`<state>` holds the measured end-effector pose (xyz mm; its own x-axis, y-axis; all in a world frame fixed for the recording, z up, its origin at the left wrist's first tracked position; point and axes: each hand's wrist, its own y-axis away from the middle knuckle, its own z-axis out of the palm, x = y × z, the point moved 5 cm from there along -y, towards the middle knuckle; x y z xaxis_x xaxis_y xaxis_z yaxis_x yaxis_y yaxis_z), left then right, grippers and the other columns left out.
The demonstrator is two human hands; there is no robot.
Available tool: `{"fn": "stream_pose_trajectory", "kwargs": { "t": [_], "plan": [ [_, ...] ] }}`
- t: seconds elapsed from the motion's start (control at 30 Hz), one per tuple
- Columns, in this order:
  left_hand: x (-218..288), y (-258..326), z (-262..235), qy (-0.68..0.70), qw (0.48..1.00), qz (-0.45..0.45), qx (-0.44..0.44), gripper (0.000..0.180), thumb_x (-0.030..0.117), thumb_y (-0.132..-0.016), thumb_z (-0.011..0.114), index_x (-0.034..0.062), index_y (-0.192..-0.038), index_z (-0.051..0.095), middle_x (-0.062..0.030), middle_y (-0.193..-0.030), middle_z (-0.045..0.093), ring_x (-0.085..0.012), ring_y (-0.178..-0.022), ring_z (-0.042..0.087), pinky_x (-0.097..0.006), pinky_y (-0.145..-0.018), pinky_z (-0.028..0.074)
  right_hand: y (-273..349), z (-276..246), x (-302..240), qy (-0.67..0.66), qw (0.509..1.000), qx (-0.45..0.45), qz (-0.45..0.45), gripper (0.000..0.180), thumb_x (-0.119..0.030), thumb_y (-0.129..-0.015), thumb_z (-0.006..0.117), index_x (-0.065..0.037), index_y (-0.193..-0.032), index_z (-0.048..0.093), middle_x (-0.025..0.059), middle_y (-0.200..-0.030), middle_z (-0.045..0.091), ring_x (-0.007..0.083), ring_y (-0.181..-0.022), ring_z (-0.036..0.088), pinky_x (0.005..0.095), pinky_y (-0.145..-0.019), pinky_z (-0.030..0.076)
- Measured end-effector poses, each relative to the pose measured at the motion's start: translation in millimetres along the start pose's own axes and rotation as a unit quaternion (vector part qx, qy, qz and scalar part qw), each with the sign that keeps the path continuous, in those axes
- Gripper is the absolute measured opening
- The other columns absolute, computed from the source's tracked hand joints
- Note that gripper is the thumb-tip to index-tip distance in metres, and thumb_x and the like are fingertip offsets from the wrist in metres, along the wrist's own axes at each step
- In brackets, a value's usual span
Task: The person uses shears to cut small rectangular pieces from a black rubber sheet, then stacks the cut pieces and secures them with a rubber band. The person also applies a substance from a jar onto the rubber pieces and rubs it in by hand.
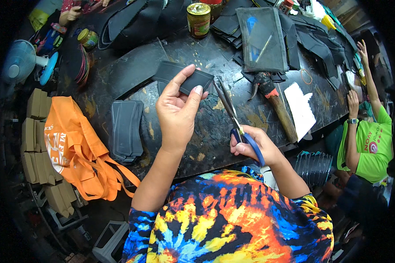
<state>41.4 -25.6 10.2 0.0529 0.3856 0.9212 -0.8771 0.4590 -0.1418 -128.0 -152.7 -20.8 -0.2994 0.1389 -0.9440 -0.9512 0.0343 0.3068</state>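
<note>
Scissors (232, 115) sit gripped in my right hand (254, 147) — blades parted, just right of the black leather piece (193, 81) my left hand (177, 109) pinches above the worktable (206, 144).

Flat black piece (196, 81) raised beside blue-handled scissors (237, 125).

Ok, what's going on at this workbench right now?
A person at a dark, scuffed workbench holds a small black cut piece up in the left hand, pinched between thumb and fingers. The right hand grips blue-handled scissors, blades open and pointing toward the piece without touching it. A stack of similar black pieces lies to the left beside an orange bag. Another person in a green shirt sits on the right.
</note>
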Motion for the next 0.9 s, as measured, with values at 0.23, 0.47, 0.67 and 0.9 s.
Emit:
{"fn": "stream_pose_trajectory", "kwargs": {
  "t": [0.23, 0.47, 0.67, 0.9],
  "plan": [
    [-0.7, 1.4, 3.4, -0.008, 1.0, -0.01, 0.005, 0.046, -0.006, -0.096, 0.065, -0.0037, -0.141, 0.057, -0.0152, -0.132, 0.066, -0.018, -0.11, 0.069, -0.03, -0.09, 0.061, -6.1, 0.0, 8.5, 0.015, 0.999, 0.028, 0.013, 0.027, -0.026, -0.096, 0.076, -0.005, -0.094, 0.06, -0.0013, -0.082, 0.06, 0.0062, -0.076, 0.055, 0.025, -0.068, 0.047],
    [-0.9, 3.5, 5.4, -0.007, 1.0, -0.006, 0.012, 0.044, -0.006, -0.097, 0.064, -0.0058, -0.14, 0.057, -0.0141, -0.131, 0.066, -0.013, -0.104, 0.069, -0.027, -0.09, 0.06, -8.6, 6.9, 5.9, 0.091, 0.993, 0.079, -0.006, 0.033, -0.029, -0.093, 0.081, -0.004, -0.089, 0.06, -0.0031, -0.074, 0.055, 0.0035, -0.07, 0.05, 0.0251, -0.061, 0.045],
    [-2.7, 4.0, 7.0, -0.008, 1.0, -0.007, 0.014, 0.044, -0.007, -0.096, 0.064, -0.0058, -0.14, 0.058, -0.0144, -0.131, 0.066, -0.0134, -0.105, 0.069, -0.027, -0.091, 0.06, -6.0, 6.5, -0.7, 0.146, 0.984, 0.098, -0.015, 0.035, -0.03, -0.092, 0.081, -0.003, -0.087, 0.06, 0.0003, -0.074, 0.059, 0.0043, -0.068, 0.051, 0.0259, -0.059, 0.045],
    [-8.0, 6.0, 8.6, -0.002, 1.0, -0.007, 0.018, 0.043, -0.008, -0.096, 0.064, -0.006, -0.139, 0.058, -0.0143, -0.131, 0.066, -0.0131, -0.106, 0.068, -0.026, -0.091, 0.06, -6.4, 9.3, 7.8, 0.131, 0.983, 0.127, -0.023, 0.033, -0.026, -0.091, 0.083, -0.003, -0.085, 0.061, -0.0002, -0.073, 0.059, 0.0042, -0.067, 0.052, 0.0253, -0.059, 0.044]
  ]
}}
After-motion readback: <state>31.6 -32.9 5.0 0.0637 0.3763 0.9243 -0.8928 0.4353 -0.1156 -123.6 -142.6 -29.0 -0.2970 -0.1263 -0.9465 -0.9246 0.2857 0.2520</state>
